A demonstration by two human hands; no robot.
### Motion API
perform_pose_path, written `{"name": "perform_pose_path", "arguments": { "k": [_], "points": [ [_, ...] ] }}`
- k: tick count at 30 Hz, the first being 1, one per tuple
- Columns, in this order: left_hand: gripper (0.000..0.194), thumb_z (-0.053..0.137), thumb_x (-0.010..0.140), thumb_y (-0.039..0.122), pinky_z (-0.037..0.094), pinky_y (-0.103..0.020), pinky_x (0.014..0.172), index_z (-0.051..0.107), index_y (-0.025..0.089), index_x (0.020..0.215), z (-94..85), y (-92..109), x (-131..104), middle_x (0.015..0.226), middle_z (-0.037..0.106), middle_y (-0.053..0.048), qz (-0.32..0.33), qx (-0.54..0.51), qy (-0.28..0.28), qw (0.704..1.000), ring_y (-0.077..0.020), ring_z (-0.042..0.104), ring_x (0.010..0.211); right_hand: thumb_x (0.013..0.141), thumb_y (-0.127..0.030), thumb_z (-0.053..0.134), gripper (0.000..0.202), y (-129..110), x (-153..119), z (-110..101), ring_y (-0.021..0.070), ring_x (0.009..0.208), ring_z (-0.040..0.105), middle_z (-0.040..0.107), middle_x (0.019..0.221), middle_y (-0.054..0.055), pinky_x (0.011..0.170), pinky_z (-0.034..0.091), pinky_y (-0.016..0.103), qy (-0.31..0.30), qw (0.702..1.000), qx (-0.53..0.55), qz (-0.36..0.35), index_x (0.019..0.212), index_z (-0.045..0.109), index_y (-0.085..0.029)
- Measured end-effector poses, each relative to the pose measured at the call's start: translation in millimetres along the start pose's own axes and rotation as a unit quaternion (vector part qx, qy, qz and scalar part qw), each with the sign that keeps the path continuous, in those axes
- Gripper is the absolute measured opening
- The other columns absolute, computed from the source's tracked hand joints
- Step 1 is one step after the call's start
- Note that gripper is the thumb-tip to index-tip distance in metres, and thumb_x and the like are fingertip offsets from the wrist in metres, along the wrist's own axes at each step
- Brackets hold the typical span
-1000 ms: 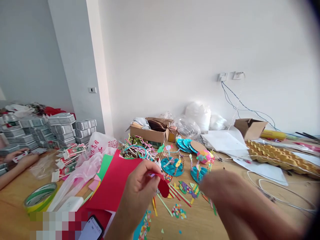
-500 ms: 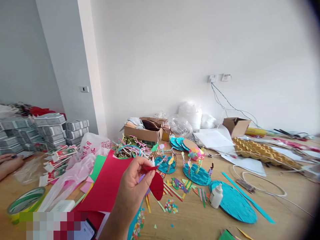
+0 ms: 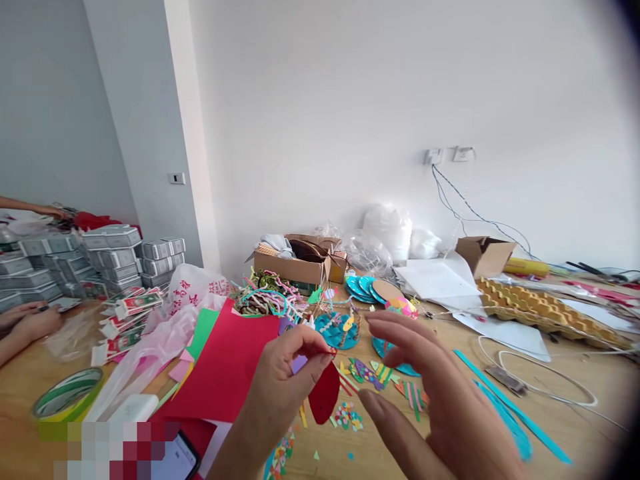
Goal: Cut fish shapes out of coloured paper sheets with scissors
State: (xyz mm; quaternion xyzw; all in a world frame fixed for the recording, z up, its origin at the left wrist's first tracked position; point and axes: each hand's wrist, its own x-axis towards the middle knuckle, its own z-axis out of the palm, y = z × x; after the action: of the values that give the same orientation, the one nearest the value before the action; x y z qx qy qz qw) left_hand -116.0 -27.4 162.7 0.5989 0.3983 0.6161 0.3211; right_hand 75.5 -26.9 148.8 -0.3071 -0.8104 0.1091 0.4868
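My left hand [image 3: 275, 397], in the middle foreground, pinches the top of a dark red, rounded paper cutout [image 3: 323, 399] between thumb and fingers. The cutout hangs below the fingertips. To its right, my right hand [image 3: 440, 393] is raised with thumb and fingers apart, holding nothing. Colourful paper fish [image 3: 367, 372] and a pile of small paper dots [image 3: 349, 417] lie on the table beyond the hands. My right hand covers much of a blue disc [image 3: 507, 417] and hides the spot where the white glue bottle stood.
Red paper sheets [image 3: 230, 360] and a phone [image 3: 177, 457] lie left of my hands. Green-and-yellow tape [image 3: 67, 397] is farther left. Decorated blue bases [image 3: 337, 331] stand behind, near an open cardboard box [image 3: 293, 270]. Another person's hands [image 3: 35, 323] rest at the left edge.
My right hand has come into view from the lower right, open. My left hand keeps its pinch on the red cutout, which now hangs more upright. Another arm has appeared at far left.
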Motion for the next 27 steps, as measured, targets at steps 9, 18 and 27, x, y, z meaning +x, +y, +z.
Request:
{"name": "perform_pose_path", "arguments": {
  "k": [9,18,27],
  "points": [
    [0.006,0.063,0.076,0.019,0.038,-0.024,0.062,0.063,0.019,0.07,4.4,9,-2,0.066,0.061,0.002,-0.027,0.073,-0.091,0.993,-0.0137,0.053,0.066,0.088,-0.03,0.054,0.012,-14,40,2,0.0146,0.057,0.064,0.069,0.069,-0.003,0.049,0.049,0.021,-0.073,0.996,-0.044,-0.011,0.078,0.06,-0.027],
    [0.006,0.062,0.073,0.015,0.037,-0.025,0.065,0.063,0.019,0.069,9.2,17,-2,0.069,0.06,0.001,-0.048,0.078,-0.124,0.988,-0.0146,0.053,0.069,0.084,-0.03,0.058,0.012,-4,40,-12,0.0115,0.039,0.053,0.066,0.059,-0.003,0.034,0.038,0.019,-0.055,0.995,-0.057,-0.056,0.074,0.062,-0.027],
    [0.046,0.071,0.07,0.052,0.041,-0.028,0.073,0.053,0.022,0.101,4.6,-1,0,0.089,0.057,-0.002,-0.038,-0.182,-0.077,0.98,-0.0161,0.053,0.08,0.079,-0.04,0.067,0.014,22,37,-11,0.0142,0.061,0.057,0.064,0.07,-0.001,0.05,0.047,0.018,0.188,0.958,0.154,0.152,0.08,0.066,-0.025]
  ]
}}
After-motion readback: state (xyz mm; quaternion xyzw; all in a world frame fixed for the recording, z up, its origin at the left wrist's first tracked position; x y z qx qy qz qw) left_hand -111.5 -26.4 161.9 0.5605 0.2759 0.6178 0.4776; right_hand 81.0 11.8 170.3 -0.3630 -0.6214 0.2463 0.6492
